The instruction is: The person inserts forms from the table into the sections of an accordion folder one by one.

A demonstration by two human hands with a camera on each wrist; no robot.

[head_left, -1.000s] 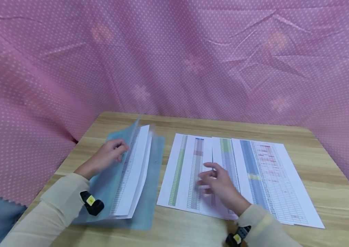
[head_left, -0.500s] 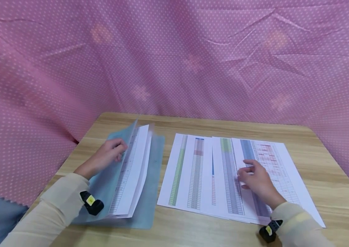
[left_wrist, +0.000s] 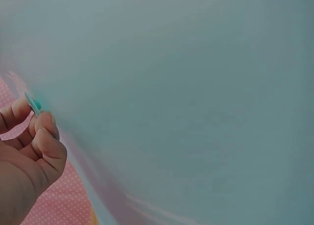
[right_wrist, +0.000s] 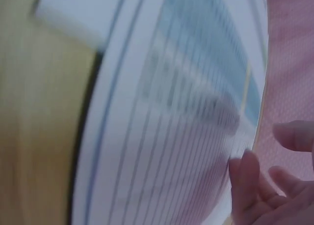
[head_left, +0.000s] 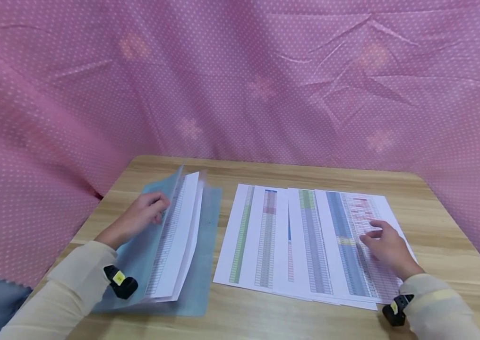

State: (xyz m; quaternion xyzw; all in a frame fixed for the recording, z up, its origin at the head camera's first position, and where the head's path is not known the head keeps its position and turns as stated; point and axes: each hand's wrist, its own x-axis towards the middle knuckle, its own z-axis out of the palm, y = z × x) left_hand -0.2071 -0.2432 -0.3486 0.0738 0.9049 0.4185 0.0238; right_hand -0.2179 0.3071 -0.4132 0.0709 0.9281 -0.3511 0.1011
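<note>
A translucent blue folder (head_left: 212, 222) lies on the left of the table with its cover raised. My left hand (head_left: 140, 217) pinches a small teal snap tab (left_wrist: 34, 103) at the cover's edge. White printed sheets (head_left: 180, 245) stand tilted inside the folder. My right hand (head_left: 390, 248) is over the rightmost of several overlapping printed sheets (head_left: 280, 226). Its fingers are loosely bent, with nothing visible between them. The right wrist view is blurred and shows the fingertips (right_wrist: 248, 168) close to the ruled sheet; whether they touch it I cannot tell.
The wooden table (head_left: 440, 226) has bare wood right of the sheets and along its back. A pink dotted cloth (head_left: 240, 85) hangs behind the table and at both sides. Dark wrist cameras (head_left: 120, 282) sit on both sleeves.
My right hand has moved rightward across the sheets, from the middle ones to the rightmost. My left hand still holds the raised folder cover. The whole view has shifted slightly.
</note>
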